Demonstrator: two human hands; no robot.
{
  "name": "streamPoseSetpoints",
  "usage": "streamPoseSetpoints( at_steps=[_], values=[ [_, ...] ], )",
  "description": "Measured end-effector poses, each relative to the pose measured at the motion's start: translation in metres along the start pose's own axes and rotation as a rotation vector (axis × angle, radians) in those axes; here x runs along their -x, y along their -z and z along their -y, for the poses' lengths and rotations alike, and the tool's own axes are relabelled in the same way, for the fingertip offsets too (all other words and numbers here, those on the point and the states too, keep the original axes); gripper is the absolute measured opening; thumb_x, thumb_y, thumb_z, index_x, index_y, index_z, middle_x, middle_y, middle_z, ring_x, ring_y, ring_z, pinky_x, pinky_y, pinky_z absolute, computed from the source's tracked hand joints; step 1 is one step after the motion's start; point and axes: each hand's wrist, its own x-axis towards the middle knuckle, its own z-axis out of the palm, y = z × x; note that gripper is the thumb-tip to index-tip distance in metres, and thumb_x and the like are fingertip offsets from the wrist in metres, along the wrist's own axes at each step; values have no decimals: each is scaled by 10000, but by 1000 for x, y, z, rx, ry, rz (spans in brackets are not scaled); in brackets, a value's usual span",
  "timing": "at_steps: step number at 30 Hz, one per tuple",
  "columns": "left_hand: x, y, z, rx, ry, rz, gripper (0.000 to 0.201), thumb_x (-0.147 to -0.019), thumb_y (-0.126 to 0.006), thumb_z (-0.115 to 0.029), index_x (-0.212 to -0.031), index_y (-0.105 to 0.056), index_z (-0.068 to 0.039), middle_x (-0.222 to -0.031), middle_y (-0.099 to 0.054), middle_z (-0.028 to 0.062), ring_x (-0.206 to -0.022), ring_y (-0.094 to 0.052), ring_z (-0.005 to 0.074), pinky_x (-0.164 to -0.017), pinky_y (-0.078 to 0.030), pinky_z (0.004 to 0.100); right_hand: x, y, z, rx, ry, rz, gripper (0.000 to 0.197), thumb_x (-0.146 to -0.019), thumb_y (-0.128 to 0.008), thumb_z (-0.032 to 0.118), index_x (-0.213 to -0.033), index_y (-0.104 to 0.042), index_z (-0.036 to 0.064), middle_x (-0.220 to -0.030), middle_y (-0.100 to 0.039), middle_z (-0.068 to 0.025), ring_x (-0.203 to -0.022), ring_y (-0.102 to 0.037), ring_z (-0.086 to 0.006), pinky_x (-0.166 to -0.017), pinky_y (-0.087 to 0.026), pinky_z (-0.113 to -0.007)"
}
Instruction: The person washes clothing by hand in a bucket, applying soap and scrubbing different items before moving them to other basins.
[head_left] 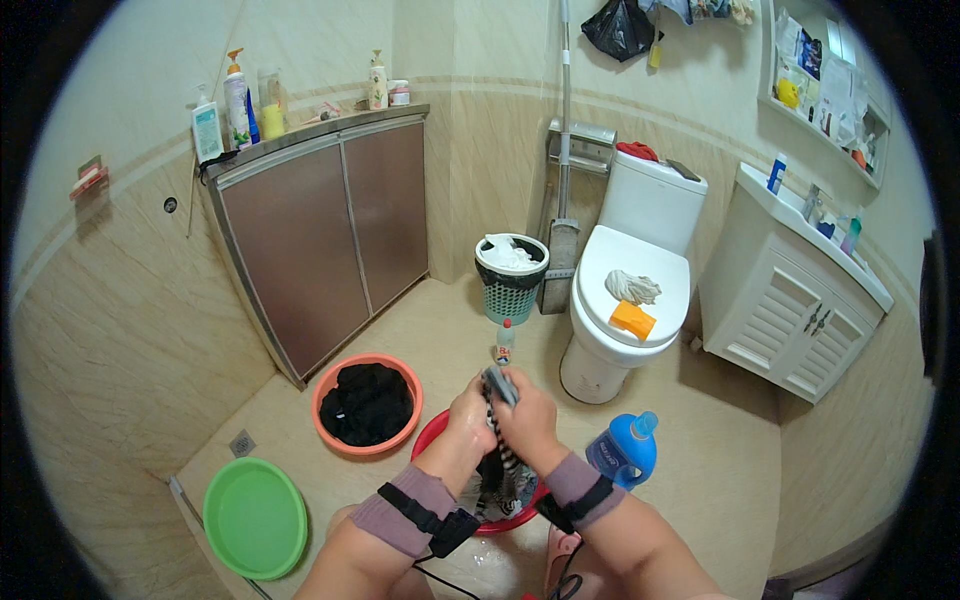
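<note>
Head view: left hand (470, 417) and right hand (527, 412) clench black-and-white striped fabric (508, 460) — likely soft, wet-heavy, slippery — best gripped bunched.

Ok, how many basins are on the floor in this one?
3: a green basin at lower left, an orange basin holding black clothes, and a red basin at centre, partly hidden.

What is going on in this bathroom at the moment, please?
A person's left hand holds a striped cloth over a red basin with more clothes in it. The right hand, close beside it, seems to grip a grey thing, too blurred to name. Black clothes lie in an orange basin to the left; a blue bottle stands to the right.
</note>
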Motion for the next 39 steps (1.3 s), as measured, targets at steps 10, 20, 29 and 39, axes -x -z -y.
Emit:
streamPoseSetpoints(
  at_steps=[10, 20, 29, 39],
  values=[
    [16, -6, -22, -83, 41, 156, 471, -940, -456, -478, -1060, -619, -53, -1020, -676, 114, -942, -646, 284, -884, -485, 467, -20, 24, -42, 120, -360, 531, 727, -911, -313, 660, -1092, -650, 42, -1003, -648, -275, -959, -617, -444, -849, -473, -467],
    [18, -6, 9, -185, -69, 240, 492, -948, -448, -515, -1151, -493, -70, -1080, -598, 112, -1031, -577, 281, -926, -452, 473, -16, 23, -23, -817, -767, 571, 564, -855, -580, 593, -1115, -562, 93, -782, -618, -44, -677, -601, -149, -582, -519, -323],
    [13, -1, 7, -488, 142, 75, 502, -955, -385, -554, -1228, -469, -141, -1244, -548, 124, -1127, -526, 269, -890, -422, 443, -24, -10, -70, -431, -416, 75, 191, -722, -679, 109, -895, -638, 41, -769, -653, -134, -677, -645, -221, -636, -509, -335],
    [32, -7, -19, -14, 207, 259, 496, -949, -409, -480, -1048, -575, -23, -1020, -641, 162, -931, -649, 306, -823, -532, 464, -2, 34, 20, -336, 68, 194, 311, -717, -779, 271, -693, -586, 28, -718, -600, -97, -705, -577, -203, -686, -454, -318]
  ],
)
